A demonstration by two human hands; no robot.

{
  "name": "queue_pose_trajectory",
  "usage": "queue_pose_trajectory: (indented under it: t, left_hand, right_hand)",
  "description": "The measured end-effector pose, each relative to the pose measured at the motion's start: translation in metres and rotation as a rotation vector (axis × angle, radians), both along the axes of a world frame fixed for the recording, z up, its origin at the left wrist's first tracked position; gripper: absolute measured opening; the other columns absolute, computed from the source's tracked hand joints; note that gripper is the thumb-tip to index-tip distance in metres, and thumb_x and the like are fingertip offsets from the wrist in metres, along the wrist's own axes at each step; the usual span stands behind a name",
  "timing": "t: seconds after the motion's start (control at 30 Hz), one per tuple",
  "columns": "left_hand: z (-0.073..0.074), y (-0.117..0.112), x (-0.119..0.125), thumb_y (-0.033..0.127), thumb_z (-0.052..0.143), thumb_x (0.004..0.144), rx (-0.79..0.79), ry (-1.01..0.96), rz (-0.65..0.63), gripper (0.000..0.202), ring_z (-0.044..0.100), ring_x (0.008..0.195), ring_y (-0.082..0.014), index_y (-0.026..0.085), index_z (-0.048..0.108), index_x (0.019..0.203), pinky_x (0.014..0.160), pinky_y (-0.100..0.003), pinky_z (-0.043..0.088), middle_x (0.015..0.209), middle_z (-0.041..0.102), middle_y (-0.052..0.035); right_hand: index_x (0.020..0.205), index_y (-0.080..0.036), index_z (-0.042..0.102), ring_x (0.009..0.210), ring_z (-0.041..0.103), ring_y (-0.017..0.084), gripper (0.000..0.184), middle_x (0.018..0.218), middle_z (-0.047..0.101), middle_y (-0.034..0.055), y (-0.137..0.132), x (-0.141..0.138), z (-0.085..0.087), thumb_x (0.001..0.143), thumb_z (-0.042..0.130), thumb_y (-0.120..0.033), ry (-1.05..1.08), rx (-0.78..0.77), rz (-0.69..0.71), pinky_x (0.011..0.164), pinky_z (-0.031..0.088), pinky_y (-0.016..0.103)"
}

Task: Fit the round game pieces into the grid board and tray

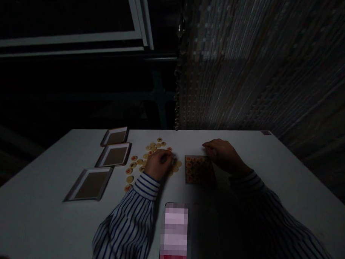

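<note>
Round wooden Chinese chess pieces [139, 162] lie loose on the white table, some with red or dark characters showing. My left hand [159, 165] is low over them, its fingers curled into a pinch; blur at the fingertips hides what they hold, if anything. To its right, a square box [185, 174] contains rows of pieces, the nearer left ones showing red characters. Above the box's far right corner is my right hand [224, 154], fingers bent and drawn together. Whether anything is between them does not show. Its shadow darkens the right part of the box.
Three shallow box parts stand at the left: a far one [115, 136], a middle one [114, 156] and a near one [90, 184]. A phone [174, 231] lies at the front edge of the white table [45, 215]. A strand curtain [233, 71] hangs behind.
</note>
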State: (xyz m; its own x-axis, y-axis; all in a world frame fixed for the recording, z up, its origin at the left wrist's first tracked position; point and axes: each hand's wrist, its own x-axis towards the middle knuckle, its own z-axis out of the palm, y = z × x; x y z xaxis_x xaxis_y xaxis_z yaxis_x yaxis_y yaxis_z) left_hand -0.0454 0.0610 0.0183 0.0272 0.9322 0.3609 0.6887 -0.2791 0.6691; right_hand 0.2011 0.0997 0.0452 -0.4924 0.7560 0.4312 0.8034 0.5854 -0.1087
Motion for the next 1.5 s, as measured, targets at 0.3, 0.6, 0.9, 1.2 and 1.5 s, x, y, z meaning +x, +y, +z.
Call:
queue_pose_trajectory:
  t: [0.3, 0.6, 0.9, 1.2, 1.5]
  left_hand:
    - [-0.009, 0.043, -0.009, 0.033, 0.054, 0.073, -0.061, 0.269, 0.158, 0.029, 0.060, 0.086, -0.0203, 0.017, 0.060, 0.096, 0.075, -0.031, 0.046, 0.097, 0.064, -0.0083]
    - [-0.005, 0.063, 0.002, 0.033, 0.053, 0.072, -0.128, 0.464, 0.186, 0.033, 0.058, 0.091, -0.0249, 0.016, 0.060, 0.099, 0.078, -0.034, 0.045, 0.098, 0.063, -0.0116]
    - [-0.016, 0.068, 0.002, 0.036, 0.051, 0.072, -0.210, 0.538, 0.195, 0.034, 0.058, 0.091, -0.0229, 0.019, 0.059, 0.100, 0.079, -0.030, 0.044, 0.098, 0.063, -0.0088]
    - [-0.024, 0.067, 0.004, 0.038, 0.049, 0.073, -0.184, 0.599, 0.182, 0.031, 0.058, 0.088, -0.0243, 0.020, 0.060, 0.096, 0.071, -0.032, 0.043, 0.094, 0.064, -0.0099]
    - [-0.023, 0.066, 0.010, 0.035, 0.049, 0.073, -0.215, 0.607, 0.211, 0.030, 0.058, 0.087, -0.0262, 0.018, 0.061, 0.093, 0.071, -0.034, 0.042, 0.092, 0.065, -0.0112]
  right_hand:
    - [0.100, -0.016, 0.061, 0.087, 0.055, 0.018, 0.028, 0.097, 0.064, 0.0064, 0.010, -0.012, 0.015, 0.081, 0.043, -0.025, 0.010, -0.076, -0.017, 0.078, 0.037, 0.029]
    - [0.104, -0.016, 0.058, 0.091, 0.054, 0.019, 0.029, 0.100, 0.063, 0.0076, 0.019, -0.021, 0.015, 0.082, 0.043, -0.028, -0.020, -0.154, -0.024, 0.079, 0.036, 0.032]
    - [0.103, -0.016, 0.059, 0.085, 0.056, 0.019, 0.028, 0.096, 0.064, 0.0089, 0.029, -0.007, 0.003, 0.082, 0.045, -0.028, -0.044, -0.106, 0.018, 0.074, 0.039, 0.031]
    - [0.102, -0.016, 0.059, 0.080, 0.057, 0.018, 0.027, 0.091, 0.065, 0.0080, 0.028, -0.007, -0.002, 0.081, 0.046, -0.027, -0.023, -0.069, 0.054, 0.071, 0.041, 0.030]
    - [0.102, -0.016, 0.059, 0.080, 0.057, 0.018, 0.026, 0.089, 0.065, 0.0082, 0.028, -0.007, -0.004, 0.080, 0.047, -0.026, -0.030, -0.062, 0.061, 0.070, 0.040, 0.030]
